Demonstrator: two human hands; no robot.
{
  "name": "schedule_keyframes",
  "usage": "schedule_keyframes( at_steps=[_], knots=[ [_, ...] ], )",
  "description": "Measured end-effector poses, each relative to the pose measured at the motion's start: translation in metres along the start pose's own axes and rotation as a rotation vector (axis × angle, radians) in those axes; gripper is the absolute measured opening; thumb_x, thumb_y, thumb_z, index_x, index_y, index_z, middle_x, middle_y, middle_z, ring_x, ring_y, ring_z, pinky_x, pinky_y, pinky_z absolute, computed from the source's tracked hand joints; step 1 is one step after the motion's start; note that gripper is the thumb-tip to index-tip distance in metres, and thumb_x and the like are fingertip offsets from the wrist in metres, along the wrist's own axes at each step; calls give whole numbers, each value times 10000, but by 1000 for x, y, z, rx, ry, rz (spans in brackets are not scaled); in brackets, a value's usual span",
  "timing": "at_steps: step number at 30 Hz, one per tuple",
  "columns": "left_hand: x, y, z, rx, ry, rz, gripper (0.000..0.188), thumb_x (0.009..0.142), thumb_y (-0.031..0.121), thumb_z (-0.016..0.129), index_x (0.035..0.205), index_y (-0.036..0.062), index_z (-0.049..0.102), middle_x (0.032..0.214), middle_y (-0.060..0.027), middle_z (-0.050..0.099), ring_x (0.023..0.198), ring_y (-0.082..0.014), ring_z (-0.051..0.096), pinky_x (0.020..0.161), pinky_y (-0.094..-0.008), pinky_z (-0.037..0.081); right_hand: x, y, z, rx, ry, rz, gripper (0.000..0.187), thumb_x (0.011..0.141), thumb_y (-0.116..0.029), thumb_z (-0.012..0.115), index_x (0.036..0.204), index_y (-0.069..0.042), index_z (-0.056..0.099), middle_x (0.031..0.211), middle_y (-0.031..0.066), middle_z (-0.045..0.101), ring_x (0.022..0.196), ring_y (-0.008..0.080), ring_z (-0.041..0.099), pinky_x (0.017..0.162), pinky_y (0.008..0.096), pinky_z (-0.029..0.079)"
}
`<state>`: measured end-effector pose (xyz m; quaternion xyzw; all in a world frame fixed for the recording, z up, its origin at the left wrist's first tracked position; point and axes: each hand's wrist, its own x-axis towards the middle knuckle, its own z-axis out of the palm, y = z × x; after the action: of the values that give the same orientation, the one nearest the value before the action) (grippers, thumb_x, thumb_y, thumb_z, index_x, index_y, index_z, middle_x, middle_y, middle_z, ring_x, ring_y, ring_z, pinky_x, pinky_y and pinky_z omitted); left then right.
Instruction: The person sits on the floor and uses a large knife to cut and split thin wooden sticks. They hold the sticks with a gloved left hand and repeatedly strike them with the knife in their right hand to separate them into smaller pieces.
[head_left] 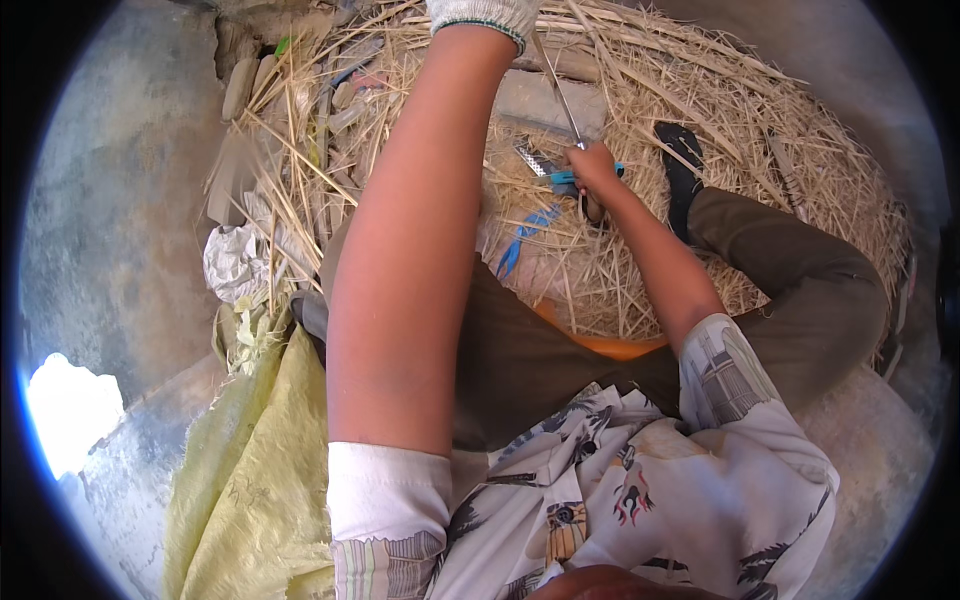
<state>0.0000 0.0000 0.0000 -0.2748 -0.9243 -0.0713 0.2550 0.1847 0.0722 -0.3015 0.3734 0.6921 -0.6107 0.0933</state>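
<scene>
My left hand (482, 14) wears a white knitted glove with a green-edged cuff. It reaches to the top edge of the picture, where its fingers are cut off, so what it holds is hidden. My bare right hand (594, 170) is closed around the lower end of a long, narrow metal blade (560, 90). The blade slants up and to the left toward the gloved hand. Beside and beneath the right fist lies a blue-handled tool (562, 179) with a perforated metal part (535, 160). A blue strip (524, 238) rests on the ground nearer to me.
Straw-like shavings and strips (740, 100) heap around my legs. A grey block (550, 100) lies among them, beyond my right hand. My dark-shod foot (681, 165) is to the right. At left are crumpled white paper (236, 264) and a yellow woven sack (240, 460).
</scene>
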Motion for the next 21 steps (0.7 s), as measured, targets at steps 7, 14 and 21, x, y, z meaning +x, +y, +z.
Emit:
schedule_keyframes(
  at_steps=[7, 14, 21],
  knots=[
    [-7, -2, 1, -25, 34, 12, 395, 967, 103, 454, 1328, 34, 599, 907, -214, 682, 787, -367, 702, 712, -459, 575, -35, 10, 13, 82, 92, -38, 314, 773, -231, 660, 653, 58, 631, 551, 149, 610, 417, 231, 569, 399, 392, 418],
    [2, 12, -17, -662, 44, -455, 449, 1055, 386, 454, 954, 0, 658, 681, -150, 650, 689, -319, 685, 630, -421, 540, -28, -8, 0, 20, -1, 20, 320, 795, -264, 652, 674, 33, 664, 610, 161, 657, 548, 259, 659, 515, 409, 483],
    [-19, -60, -90, -1584, 612, -156, 330, 978, 372, 631, 1038, 59, 544, 750, -3, 568, 612, -181, 556, 574, -303, 536, -91, -141, -14, -174, 217, -296, 307, 790, -296, 644, 762, 4, 699, 779, 239, 697, 761, 434, 677, 731, 473, 531]
  ],
)
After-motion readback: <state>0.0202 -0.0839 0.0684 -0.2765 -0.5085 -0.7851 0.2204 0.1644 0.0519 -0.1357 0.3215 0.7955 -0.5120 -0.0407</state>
